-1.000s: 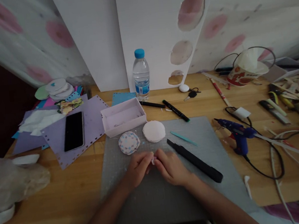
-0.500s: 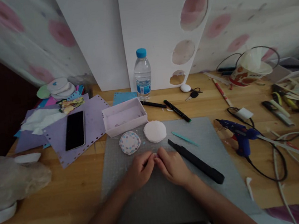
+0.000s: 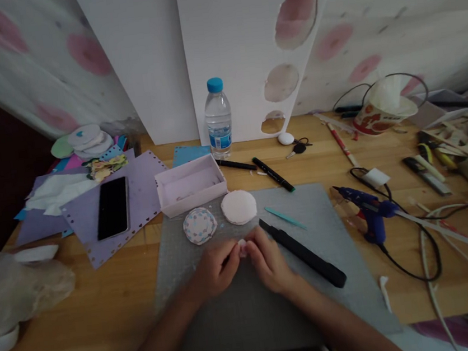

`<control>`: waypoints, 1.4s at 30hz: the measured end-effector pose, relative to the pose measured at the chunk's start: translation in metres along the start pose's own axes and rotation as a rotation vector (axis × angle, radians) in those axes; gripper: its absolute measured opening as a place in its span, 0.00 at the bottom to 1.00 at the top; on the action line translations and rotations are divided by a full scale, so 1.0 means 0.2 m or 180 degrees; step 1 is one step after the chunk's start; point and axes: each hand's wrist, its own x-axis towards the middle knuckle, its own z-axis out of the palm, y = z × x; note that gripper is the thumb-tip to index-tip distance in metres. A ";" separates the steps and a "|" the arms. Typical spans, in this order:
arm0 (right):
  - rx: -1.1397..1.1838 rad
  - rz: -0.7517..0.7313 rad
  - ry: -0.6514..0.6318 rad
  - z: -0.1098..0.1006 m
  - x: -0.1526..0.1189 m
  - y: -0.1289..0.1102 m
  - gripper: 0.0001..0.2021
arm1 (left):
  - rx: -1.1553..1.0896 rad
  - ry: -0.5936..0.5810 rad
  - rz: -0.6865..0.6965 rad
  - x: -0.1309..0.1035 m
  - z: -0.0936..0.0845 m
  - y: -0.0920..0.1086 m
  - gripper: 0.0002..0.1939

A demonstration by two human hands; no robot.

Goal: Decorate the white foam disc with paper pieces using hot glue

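Note:
Over the grey cutting mat point(image 3: 241, 315), my left hand point(image 3: 219, 264) and my right hand point(image 3: 269, 259) meet at the fingertips. Both pinch one small whitish-pink piece point(image 3: 242, 246), mostly covered by the fingers. Just beyond them lie a white scalloped disc point(image 3: 239, 207) and a smaller dotted disc point(image 3: 199, 225). A black utility knife point(image 3: 308, 257) rests diagonally to the right of my right hand, with a teal tool point(image 3: 285, 217) behind it.
An open pale box point(image 3: 192, 186) and a water bottle point(image 3: 218, 121) stand behind the mat. Black markers point(image 3: 273, 174) lie beside them. A phone point(image 3: 112, 208) sits on purple paper at left. A blue glue gun point(image 3: 369, 211) with cables is at right.
The small piece shows more between my fingertips, and my right hand's fingers have shifted slightly. The whole view has moved a little, so the objects appear farther left.

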 end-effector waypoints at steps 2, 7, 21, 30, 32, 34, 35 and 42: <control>0.0641 0.0266 0.0066 -0.01 0.01 0.00 0.08 | 0.0298 -0.0144 0.0160 0.00 -0.04 0.01 0.15; 0.1105 0.0416 -0.0387 -0.01 0.03 0.01 0.08 | 0.0478 -0.0282 0.0029 -0.02 -0.10 0.04 0.10; -0.0182 0.0068 -0.0729 -0.10 -0.05 0.00 0.07 | 0.0573 -0.0178 0.0057 -0.09 -0.06 0.02 0.05; -0.1251 -0.0403 -0.0921 -0.08 -0.05 0.01 0.09 | 0.0524 -0.0115 -0.0229 -0.10 0.00 -0.02 0.10; -0.1363 -0.0527 -0.0971 -0.07 -0.05 0.01 0.10 | 0.0405 -0.0098 -0.0291 -0.11 0.01 -0.02 0.10; -0.1337 -0.0570 -0.0951 -0.07 -0.05 0.01 0.09 | 0.0285 0.0025 -0.0343 -0.11 0.03 -0.01 0.10; -0.1305 -0.0555 -0.0914 -0.07 -0.05 0.01 0.09 | 0.0265 0.0139 -0.0385 -0.11 0.03 0.00 0.11; -0.0771 -0.0247 -0.0661 -0.10 0.01 -0.03 0.08 | 0.0229 0.0093 -0.0536 -0.07 0.02 0.04 0.06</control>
